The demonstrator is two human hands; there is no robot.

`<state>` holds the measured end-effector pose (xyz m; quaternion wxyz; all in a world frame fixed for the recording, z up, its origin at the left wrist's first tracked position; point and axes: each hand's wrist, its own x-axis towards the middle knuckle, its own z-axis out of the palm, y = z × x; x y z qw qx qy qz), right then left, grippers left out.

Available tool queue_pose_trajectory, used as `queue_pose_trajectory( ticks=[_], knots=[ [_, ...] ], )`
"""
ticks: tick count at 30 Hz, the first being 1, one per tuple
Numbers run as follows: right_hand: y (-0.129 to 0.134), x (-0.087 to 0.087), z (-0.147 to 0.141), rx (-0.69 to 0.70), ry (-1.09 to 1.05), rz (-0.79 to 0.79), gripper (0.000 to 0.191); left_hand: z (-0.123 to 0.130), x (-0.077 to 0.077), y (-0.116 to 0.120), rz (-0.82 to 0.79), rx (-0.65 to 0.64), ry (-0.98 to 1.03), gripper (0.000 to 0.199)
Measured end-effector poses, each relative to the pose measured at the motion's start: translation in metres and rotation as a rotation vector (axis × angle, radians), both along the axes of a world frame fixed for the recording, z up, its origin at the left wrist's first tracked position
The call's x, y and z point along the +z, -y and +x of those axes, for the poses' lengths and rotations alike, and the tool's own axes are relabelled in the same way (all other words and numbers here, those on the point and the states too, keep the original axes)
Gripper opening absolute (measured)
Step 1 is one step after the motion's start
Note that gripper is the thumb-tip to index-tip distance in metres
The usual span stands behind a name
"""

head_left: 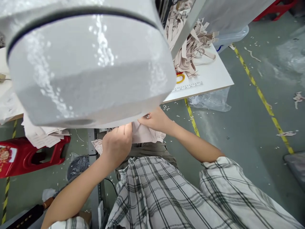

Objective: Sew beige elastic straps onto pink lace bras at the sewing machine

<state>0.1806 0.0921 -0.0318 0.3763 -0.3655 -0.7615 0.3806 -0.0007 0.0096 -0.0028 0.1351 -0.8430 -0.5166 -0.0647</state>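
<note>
Both my hands are at the lower edge of a large pale grey machine head (95,73), which hides some of my fingertips. My left hand (118,141) has its fingers curled closed on a light pink fabric piece (143,133) with lace at its side. On the other side of the cloth, my right hand (156,121) pinches the same piece between thumb and fingers. The fabric hangs between the hands above my lap. Its upper part is out of sight behind the machine.
A white table (214,70) at the right bears a heap of beige fabric strips (190,47), yellow-handled scissors (180,78) and a clear ruler (188,86). A red stool (52,156) stands at left beneath pale cloth pieces (43,133). Scraps and yellow-black tape (259,92) mark the floor.
</note>
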Motion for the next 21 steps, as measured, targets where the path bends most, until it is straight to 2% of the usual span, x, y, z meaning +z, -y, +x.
queue_pose_trajectory(
  ticks=[7,17,21],
  knots=[
    [-0.011,0.000,0.000,0.064,-0.037,-0.109,0.028,0.002,0.000,0.000,-0.041,0.060,0.015,0.029],
    [-0.016,-0.005,-0.002,0.078,0.040,-0.072,0.030,-0.001,-0.003,0.002,-0.130,0.104,0.073,0.029],
    [-0.015,-0.007,0.000,0.072,0.013,0.009,0.029,-0.001,-0.003,0.003,-0.124,0.104,0.070,0.027]
  ],
)
